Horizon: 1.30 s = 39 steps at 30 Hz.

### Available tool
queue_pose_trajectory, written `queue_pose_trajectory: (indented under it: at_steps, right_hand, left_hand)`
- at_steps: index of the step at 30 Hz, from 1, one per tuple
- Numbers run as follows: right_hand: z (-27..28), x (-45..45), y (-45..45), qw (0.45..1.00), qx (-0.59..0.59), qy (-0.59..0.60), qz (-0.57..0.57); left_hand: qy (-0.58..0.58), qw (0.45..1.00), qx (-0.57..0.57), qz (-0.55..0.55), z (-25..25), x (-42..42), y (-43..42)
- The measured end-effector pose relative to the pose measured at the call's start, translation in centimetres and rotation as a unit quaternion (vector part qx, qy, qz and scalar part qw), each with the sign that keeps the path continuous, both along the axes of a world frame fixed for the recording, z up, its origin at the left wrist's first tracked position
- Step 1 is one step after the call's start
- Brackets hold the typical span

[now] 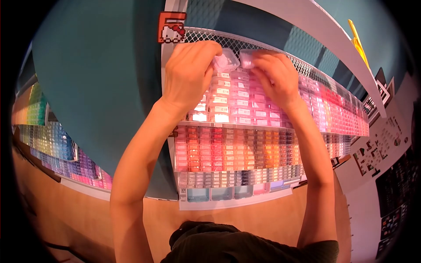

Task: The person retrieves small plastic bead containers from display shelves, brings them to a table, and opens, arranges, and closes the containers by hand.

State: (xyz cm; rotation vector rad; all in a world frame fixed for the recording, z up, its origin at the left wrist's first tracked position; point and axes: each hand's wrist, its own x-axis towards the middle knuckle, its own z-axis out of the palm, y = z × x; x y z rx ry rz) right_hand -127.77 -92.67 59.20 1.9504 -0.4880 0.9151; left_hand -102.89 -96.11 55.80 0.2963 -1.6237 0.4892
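Up at the top of the rack, my left hand [186,72] is closed with its fingertips on a small clear plastic box [227,61] holding pale pink contents. The box is tilted above the stacked boxes. My right hand [278,79] has its fingers curled around the edge of a second clear box [246,58], also with pale contents. A narrow gap separates the two boxes. Below them stand columns of small labelled boxes [242,94] in pinks. Part of each held box is hidden by my fingers.
White shelves [237,125] carry more rows of small boxes [245,149] in red, orange and dark shades. Wire mesh [210,37] backs the top shelf. A pixel-art red-and-white figure [172,28] is fixed at its left post. Another colourful rack [57,136] stands left.
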Motion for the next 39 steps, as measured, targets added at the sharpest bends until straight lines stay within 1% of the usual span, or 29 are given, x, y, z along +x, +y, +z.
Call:
queue_pose_trajectory:
  at_steps: [5, 6, 9, 12, 13, 15, 18, 19, 21, 24, 27, 33, 36, 39]
  right_hand:
    - [0.1, 0.1, -1.8, 0.979, 0.11, -0.171, 0.011]
    - [0.3, 0.2, -2.1, 0.971, 0.146, -0.188, 0.012]
    - [0.5, 0.9, -2.5, 0.95, 0.223, -0.22, 0.006]
    - [0.4, 0.6, -3.4, 0.959, 0.226, -0.168, -0.039]
    - [0.4, 0.6, -3.4, 0.941, 0.286, -0.175, -0.056]
    - [0.5, 0.8, -3.3, 0.892, 0.402, -0.186, -0.088]
    - [0.5, 0.1, -3.5, 0.958, 0.252, -0.123, -0.057]
    - [0.6, 0.1, -3.2, 0.953, 0.267, -0.128, -0.058]
    - [0.8, 0.2, -2.3, 0.943, 0.297, -0.138, -0.059]
    - [1.0, 0.1, -2.0, 0.958, 0.262, -0.062, -0.102]
    - [1.2, 0.3, -1.8, 0.953, 0.277, -0.055, -0.111]
    - [0.8, 0.2, -2.1, 0.967, 0.237, -0.003, -0.089]
    - [1.3, -0.2, -2.3, 0.971, 0.236, -0.028, -0.019]
    - [2.5, 0.0, -0.8, 0.949, 0.29, -0.119, 0.023]
  left_hand:
    - [-0.009, 0.999, -0.043, -0.014, 0.1, 0.0, 0.2]
    - [-0.009, 0.999, -0.047, -0.015, 0.1, 0.0, 0.3]
    - [0.002, 0.999, -0.052, -0.015, 0.0, 0.2, 0.4]
    - [0.015, 0.998, -0.056, -0.014, 0.0, 0.2, 0.4]
    - [0.018, 0.998, -0.058, -0.013, 0.0, 0.2, 0.4]
    - [0.023, 0.999, -0.026, -0.025, -0.1, 0.2, 0.2]
    - [0.05, 0.997, 0.042, -0.048, -0.3, 0.3, 0.4]
    - [0.063, 0.994, 0.067, -0.055, -0.4, 0.4, 0.5]
    - [0.079, 0.993, 0.049, -0.068, -0.3, 0.3, 0.1]
    - [0.084, 0.994, 0.033, -0.067, -0.3, 0.3, -0.2]
    - [0.076, 0.994, 0.042, -0.063, -0.4, 0.1, 0.0]
    - [0.077, 0.994, 0.036, -0.074, -0.5, 0.0, -0.5]
    - [0.076, 0.993, 0.045, -0.073, -0.6, 0.0, -0.4]
    - [0.076, 0.994, 0.048, -0.066, -0.6, 0.2, -0.4]
